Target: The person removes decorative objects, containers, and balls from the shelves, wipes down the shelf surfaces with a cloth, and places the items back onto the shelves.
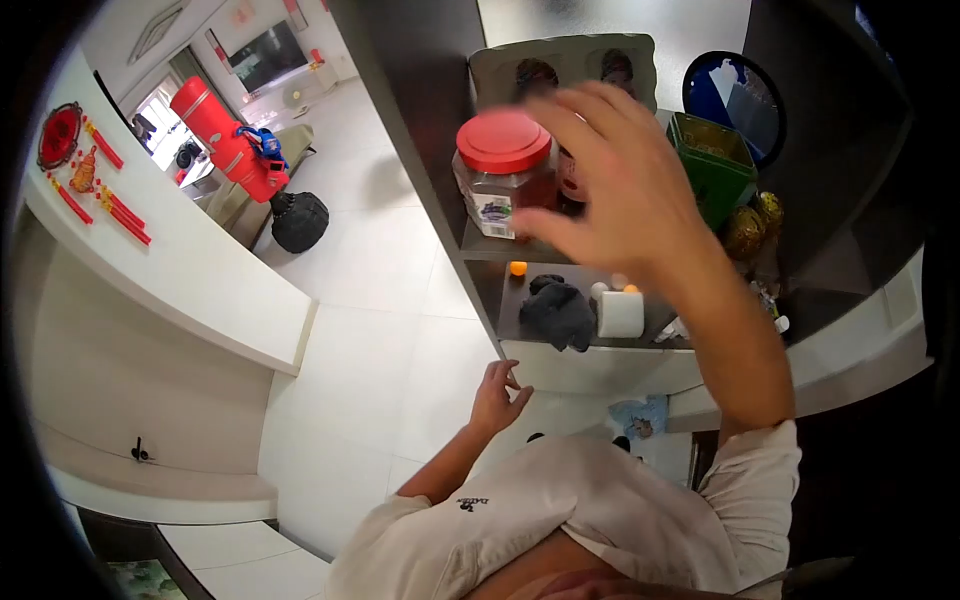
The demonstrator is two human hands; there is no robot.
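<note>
A clear jar with a red lid (505, 145) stands upright on the upper shelf (485, 245), a white label on its side. My right hand (620, 185) is raised in front of its right side, thumb and fingers spread apart. Whether the fingers touch the jar cannot be made out. Behind that hand, a second container with a pinkish front (571, 178) is mostly hidden. Lower down, my left hand (497, 400) hangs near the lower shelf's front corner, its fingers loosely bent and apart, holding nothing.
On the upper shelf are a grey moulded tray (565, 62), a green box (715, 160), a round dark-rimmed mirror (770, 115) and gold-wrapped items (745, 230). Below lie a dark cloth (558, 312), a white box (620, 315) and an orange ball (518, 268). A red punching bag (225, 140) stands left.
</note>
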